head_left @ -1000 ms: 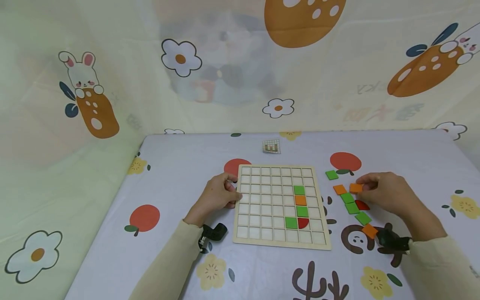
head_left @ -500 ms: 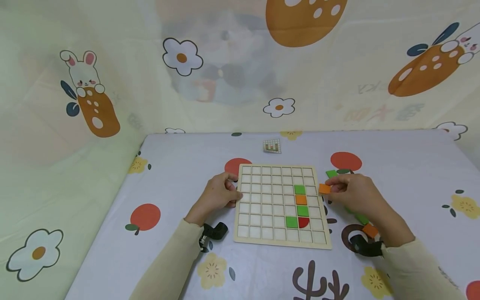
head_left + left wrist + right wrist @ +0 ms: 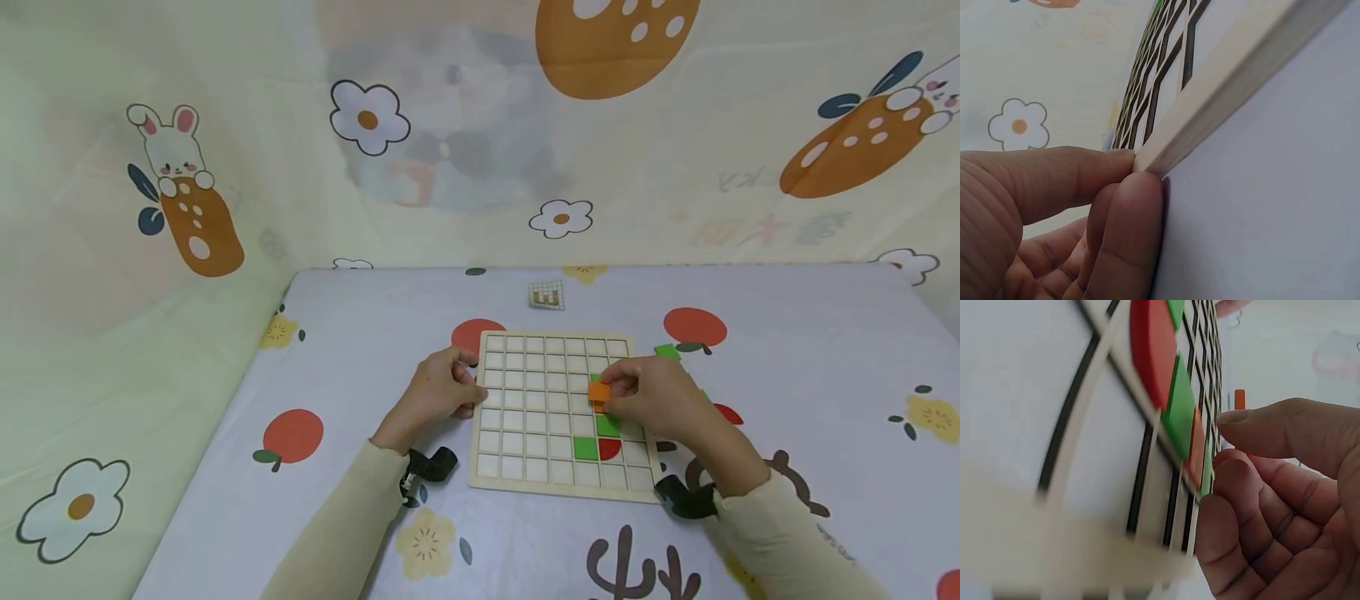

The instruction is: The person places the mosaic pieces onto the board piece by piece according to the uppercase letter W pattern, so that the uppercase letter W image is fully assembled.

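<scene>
- Printed cloth hangs behind a bench with a fruit-and-flower cover; a small card lies near its far edge.
- On the bench sits a square grid board, with green tiles and a red piece in its cells.
- Left hand: thumb and fingers pinch the board's left edge.
- Right hand: thumb and fingers grip an orange tile over the right part of the board, raised off it in the right wrist view.
- Beyond the board's right edge lie a loose green tile and a loose red piece, partly hidden by the right arm.
- Step in hand, as I judge it: carrying the tile across the grid.
- Next move probably calls for squaring the tile to a free cell; which one, I cannot tell.
</scene>
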